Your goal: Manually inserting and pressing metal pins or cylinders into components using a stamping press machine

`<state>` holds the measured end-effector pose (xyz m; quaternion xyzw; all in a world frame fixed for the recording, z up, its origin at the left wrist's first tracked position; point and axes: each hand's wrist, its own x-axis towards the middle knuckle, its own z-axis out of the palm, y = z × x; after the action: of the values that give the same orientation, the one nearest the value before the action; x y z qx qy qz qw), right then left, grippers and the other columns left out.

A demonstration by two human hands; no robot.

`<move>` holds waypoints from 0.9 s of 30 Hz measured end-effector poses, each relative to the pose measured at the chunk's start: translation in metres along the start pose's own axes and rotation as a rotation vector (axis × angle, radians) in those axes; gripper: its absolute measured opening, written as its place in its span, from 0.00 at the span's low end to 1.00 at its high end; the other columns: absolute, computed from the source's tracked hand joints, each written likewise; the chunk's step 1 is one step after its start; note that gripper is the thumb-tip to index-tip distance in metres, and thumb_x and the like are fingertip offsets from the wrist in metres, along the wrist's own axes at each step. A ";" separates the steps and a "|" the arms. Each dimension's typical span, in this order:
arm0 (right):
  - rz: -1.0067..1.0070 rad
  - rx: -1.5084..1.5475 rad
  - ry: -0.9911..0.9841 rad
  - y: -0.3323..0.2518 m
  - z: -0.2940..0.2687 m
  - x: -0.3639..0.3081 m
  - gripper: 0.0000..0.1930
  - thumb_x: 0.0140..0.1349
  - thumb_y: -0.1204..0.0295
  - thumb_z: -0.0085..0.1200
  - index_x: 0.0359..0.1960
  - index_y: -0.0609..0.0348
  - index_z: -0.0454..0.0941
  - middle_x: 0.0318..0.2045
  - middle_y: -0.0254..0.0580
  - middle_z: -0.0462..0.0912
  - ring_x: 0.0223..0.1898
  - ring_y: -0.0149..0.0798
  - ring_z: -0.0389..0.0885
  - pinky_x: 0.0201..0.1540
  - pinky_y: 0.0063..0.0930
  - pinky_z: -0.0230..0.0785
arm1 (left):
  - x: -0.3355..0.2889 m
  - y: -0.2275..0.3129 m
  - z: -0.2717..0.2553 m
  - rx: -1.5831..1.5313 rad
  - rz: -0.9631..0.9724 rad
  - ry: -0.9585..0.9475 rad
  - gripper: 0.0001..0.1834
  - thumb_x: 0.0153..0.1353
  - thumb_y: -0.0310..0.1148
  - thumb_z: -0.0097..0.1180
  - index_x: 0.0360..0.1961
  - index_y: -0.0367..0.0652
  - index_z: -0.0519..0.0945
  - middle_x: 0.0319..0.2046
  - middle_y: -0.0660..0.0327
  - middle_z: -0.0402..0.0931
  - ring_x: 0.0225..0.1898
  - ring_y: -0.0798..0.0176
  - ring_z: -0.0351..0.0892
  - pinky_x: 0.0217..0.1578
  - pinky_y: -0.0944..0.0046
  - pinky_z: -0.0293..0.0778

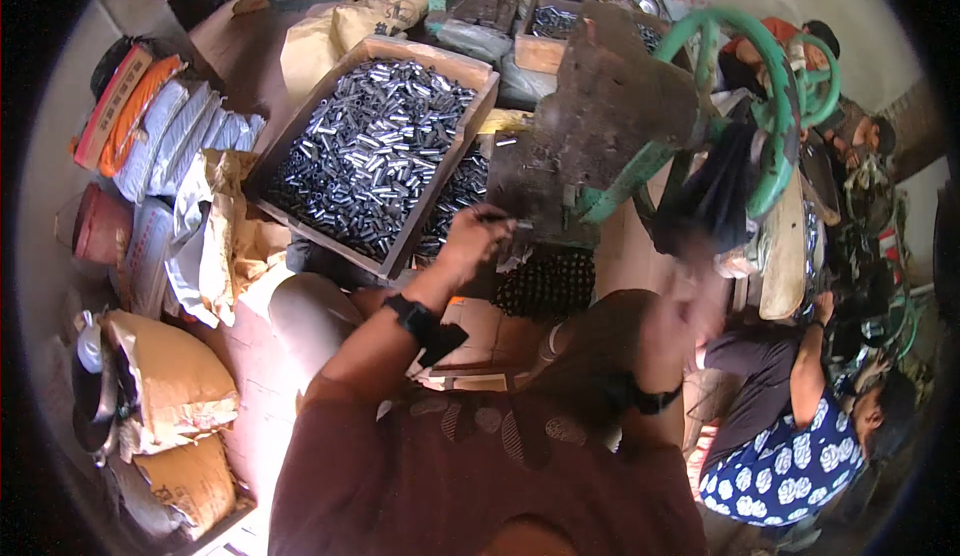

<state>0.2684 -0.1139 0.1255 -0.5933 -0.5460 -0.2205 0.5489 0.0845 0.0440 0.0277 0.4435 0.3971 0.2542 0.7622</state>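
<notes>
My left hand (472, 244) reaches to the base of a hand-wheel press (625, 91). Its fingers are pinched on a small metal tube (522, 224), close to the press's working spot. Blurred by motion, my right hand (688, 306) is just below a dark cloth (712, 191) that hangs from the green press wheel (782, 156). Whether its fingers grip anything cannot be made out. To the left of the press, a wooden tray (385, 268) full of small shiny metal tubes (385, 146) lies tilted. More such tubes lie between tray and press.
Stacked sacks (165, 141) and brown paper bags (175, 381) line the left wall. Another wooden box (540, 54) of metal parts stands behind the press. At right sits a person in a blue flowered shirt (790, 461). Other people work beyond a second green wheel (822, 81).
</notes>
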 end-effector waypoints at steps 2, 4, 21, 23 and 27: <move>-0.006 -0.339 0.317 -0.017 -0.019 0.040 0.16 0.55 0.79 0.49 0.46 0.75 0.66 0.45 0.58 0.71 0.47 0.46 0.71 0.52 0.37 0.60 | 0.021 0.002 -0.013 0.002 -0.020 0.134 0.08 0.52 0.28 0.56 0.33 0.40 0.74 0.19 0.68 0.70 0.12 0.77 0.57 0.10 0.76 0.50; 0.080 -0.302 0.300 -0.008 -0.015 0.061 0.23 0.56 0.77 0.49 0.52 0.74 0.60 0.52 0.58 0.64 0.53 0.46 0.64 0.56 0.36 0.54 | 0.043 0.003 -0.015 -0.080 -0.011 0.283 0.06 0.53 0.27 0.53 0.32 0.38 0.73 0.21 0.65 0.72 0.15 0.75 0.60 0.11 0.75 0.51; 0.544 -0.229 0.381 0.061 0.012 0.029 0.30 0.66 0.54 0.26 0.42 0.77 0.67 0.40 0.63 0.73 0.41 0.50 0.71 0.47 0.37 0.60 | 0.093 0.010 -0.015 -0.097 0.038 0.208 0.06 0.52 0.26 0.54 0.32 0.36 0.75 0.18 0.66 0.70 0.13 0.75 0.59 0.11 0.74 0.52; 0.548 -0.225 0.436 0.072 0.010 0.026 0.30 0.65 0.53 0.27 0.42 0.77 0.67 0.40 0.63 0.73 0.40 0.49 0.71 0.47 0.36 0.60 | 0.094 0.011 -0.014 -0.025 0.046 0.234 0.08 0.51 0.27 0.56 0.33 0.36 0.75 0.18 0.66 0.71 0.13 0.75 0.58 0.11 0.73 0.53; 0.580 0.041 0.488 0.072 0.012 0.028 0.29 0.65 0.54 0.31 0.51 0.74 0.63 0.49 0.59 0.68 0.46 0.47 0.68 0.52 0.32 0.56 | 0.094 0.013 -0.016 -0.001 0.057 0.220 0.08 0.51 0.27 0.56 0.33 0.37 0.75 0.18 0.66 0.71 0.13 0.75 0.58 0.11 0.73 0.54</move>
<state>0.3368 -0.0779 0.1168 -0.6420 -0.2126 -0.1798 0.7144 0.1232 0.1272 -0.0010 0.4235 0.4655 0.3234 0.7066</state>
